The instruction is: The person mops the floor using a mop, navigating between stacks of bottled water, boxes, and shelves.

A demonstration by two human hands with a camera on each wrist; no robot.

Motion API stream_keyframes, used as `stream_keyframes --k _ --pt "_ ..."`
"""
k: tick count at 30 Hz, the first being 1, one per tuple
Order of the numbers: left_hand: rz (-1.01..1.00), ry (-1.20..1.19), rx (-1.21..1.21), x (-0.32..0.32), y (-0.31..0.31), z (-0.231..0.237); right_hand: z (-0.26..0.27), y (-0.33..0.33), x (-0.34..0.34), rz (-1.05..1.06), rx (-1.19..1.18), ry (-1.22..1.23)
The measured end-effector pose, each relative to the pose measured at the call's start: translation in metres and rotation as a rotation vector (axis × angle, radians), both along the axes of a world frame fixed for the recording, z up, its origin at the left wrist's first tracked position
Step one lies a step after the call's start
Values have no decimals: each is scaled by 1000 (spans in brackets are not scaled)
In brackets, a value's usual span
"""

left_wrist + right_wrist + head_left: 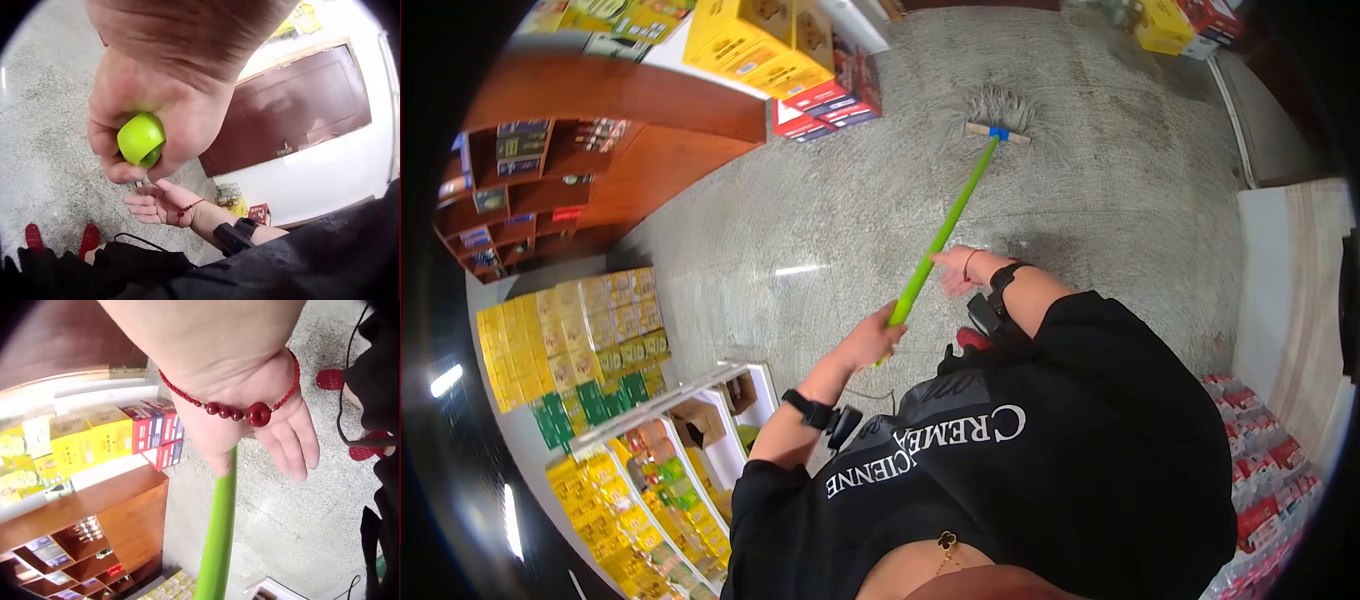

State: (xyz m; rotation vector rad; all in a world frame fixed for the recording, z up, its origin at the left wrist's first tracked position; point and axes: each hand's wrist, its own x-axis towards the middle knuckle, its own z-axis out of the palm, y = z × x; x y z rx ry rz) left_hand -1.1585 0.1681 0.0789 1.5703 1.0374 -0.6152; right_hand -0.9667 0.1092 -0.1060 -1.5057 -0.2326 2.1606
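A mop with a bright green handle [947,225] slants across the floor, its grey string head [1000,108] spread flat at the far end beyond a blue joint. My left hand [872,338] grips the handle near its top end; in the left wrist view the fingers of that hand [156,119] curl round the green end cap [141,137]. Farther down the handle, my right hand [957,268] rests against it with the fingers extended. The right wrist view shows this hand [250,419] with its thumb side at the handle [219,531] and its fingers straight, not wrapped round.
Yellow cartons [750,45] and red boxes [830,105] stand at the upper left by a wooden counter [690,150]. A white-framed rack [745,400] is at lower left, wrapped red-and-white packs [1260,470] at lower right. Red shoes [89,240] are below me.
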Motion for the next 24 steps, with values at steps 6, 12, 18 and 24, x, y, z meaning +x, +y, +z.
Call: stream_keyframes --k 6,12,18,24 --pt "-122 -73 -54 182 14 -16 -1 13 138 -640 -22 -150" --pt "-178 -138 -58 293 16 -41 21 9 247 -548 -60 -380" --pt "-165 -133 -78 333 -7 -33 33 0 271 -556 -92 -448" --pt "-184 -130 -61 270 -25 -44 -1 -19 206 -610 31 -402"
